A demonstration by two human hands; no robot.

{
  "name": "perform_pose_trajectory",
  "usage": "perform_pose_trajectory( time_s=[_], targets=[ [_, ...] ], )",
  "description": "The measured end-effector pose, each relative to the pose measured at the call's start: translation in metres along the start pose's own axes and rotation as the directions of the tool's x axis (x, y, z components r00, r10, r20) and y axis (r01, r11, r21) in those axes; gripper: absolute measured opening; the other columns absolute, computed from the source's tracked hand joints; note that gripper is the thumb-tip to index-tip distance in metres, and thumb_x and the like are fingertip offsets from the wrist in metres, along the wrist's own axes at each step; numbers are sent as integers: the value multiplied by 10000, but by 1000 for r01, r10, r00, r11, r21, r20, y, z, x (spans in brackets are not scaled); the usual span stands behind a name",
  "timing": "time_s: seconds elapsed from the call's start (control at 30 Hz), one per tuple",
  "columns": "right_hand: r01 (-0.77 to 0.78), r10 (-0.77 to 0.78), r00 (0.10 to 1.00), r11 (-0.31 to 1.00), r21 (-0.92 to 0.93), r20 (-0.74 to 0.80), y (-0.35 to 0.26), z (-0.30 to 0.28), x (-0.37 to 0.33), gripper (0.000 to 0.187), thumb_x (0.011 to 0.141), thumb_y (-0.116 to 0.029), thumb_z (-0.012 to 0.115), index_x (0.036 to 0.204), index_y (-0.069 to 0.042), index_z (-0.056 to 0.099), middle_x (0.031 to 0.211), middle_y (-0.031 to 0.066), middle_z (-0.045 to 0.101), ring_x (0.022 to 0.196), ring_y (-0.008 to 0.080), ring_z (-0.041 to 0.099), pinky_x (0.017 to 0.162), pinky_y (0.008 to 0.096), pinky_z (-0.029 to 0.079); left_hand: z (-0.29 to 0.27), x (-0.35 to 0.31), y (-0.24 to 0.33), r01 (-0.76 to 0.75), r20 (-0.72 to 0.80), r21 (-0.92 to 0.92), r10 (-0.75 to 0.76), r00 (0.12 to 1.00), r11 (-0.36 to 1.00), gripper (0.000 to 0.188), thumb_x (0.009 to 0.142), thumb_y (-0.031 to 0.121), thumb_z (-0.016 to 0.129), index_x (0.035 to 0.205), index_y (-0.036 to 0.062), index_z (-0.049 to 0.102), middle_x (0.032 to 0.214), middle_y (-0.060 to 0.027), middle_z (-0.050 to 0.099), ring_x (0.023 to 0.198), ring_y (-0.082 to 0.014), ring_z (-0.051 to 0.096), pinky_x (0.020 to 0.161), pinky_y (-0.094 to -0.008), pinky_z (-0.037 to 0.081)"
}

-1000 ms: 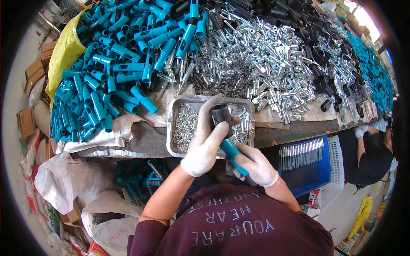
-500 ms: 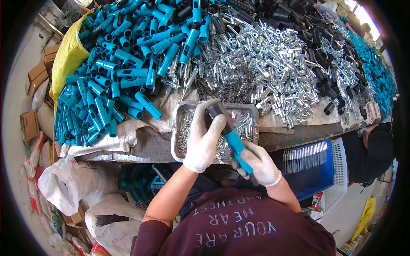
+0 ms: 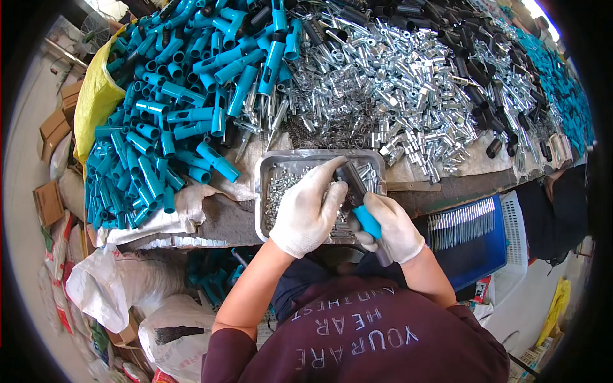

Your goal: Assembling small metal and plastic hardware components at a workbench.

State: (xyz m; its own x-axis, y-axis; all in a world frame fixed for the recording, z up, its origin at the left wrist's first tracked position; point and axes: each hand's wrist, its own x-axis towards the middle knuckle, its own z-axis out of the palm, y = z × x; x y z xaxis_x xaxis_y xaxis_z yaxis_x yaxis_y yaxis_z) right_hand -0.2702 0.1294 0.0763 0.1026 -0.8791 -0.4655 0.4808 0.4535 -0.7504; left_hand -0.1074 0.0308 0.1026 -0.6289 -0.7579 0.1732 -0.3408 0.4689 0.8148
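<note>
1. Head view: workbench (image 3: 223, 214) covered at the back with teal tubes (image 3: 185, 115) and metal parts (image 3: 408, 89).
2. Metal tray (image 3: 258, 198) set at the near edge.
3. Black end of a teal-and-black tube (image 3: 367, 221) gripped by left hand (image 3: 305, 214); teal part clasped by right hand (image 3: 397, 231).
4. Tube held slanted over tray's near-right corner; probably best kept straight, both ends firmly steadied.
5. Small metal pieces (image 3: 276, 190) lying in tray; best left unbumped.

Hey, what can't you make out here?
In the head view:
Teal-and-black tube: its gripped stretches, hidden by the left grip and right grip.
Metal tray: part of its inside, behind the left grip.
Small metal pieces: too small to tell their exact shapes.
Teal pile: cut off by the top edge.
</note>
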Motion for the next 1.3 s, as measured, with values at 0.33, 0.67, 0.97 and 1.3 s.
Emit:
perform_pose_trajectory(
  time_s=[0.33,0.67,0.97,1.3],
  targets=[
    [211,-275,945,926,-313,-177,8,-5,16,387,987,-406,544,1042,-23,548,696,12,531,490,54,444,427,222,361,-38,79,-45,67,37,622,-115,993,780,219,927,293,570,990,157,730,927,-110,699,843,-322,678,752,-419,538],
    [100,-119,976,989,-104,-185,6,-3,17,320,1001,-362,489,1044,-46,522,680,18,505,442,76,424,367,239,338,-61,103,-107,-81,63,656,52,997,751,167,863,171,648,1003,80,651,975,-109,654,939,-324,646,804,-408,519],
    [149,-106,988,861,-486,116,1,8,18,310,975,-242,525,1157,9,536,650,1,524,485,74,475,426,243,372,-84,51,-13,-166,535,118,78,841,979,201,874,158,660,1028,47,727,928,-157,716,825,-281,696,775,-353,539],
    [134,-143,989,974,-180,-36,25,14,27,372,996,-290,477,1248,-17,503,679,47,538,441,100,460,391,244,357,-71,70,-23,-32,176,298,-22,984,954,398,958,280,545,1310,96,573,1071,-218,667,944,-340,669,817,-426,531]
  ],
)
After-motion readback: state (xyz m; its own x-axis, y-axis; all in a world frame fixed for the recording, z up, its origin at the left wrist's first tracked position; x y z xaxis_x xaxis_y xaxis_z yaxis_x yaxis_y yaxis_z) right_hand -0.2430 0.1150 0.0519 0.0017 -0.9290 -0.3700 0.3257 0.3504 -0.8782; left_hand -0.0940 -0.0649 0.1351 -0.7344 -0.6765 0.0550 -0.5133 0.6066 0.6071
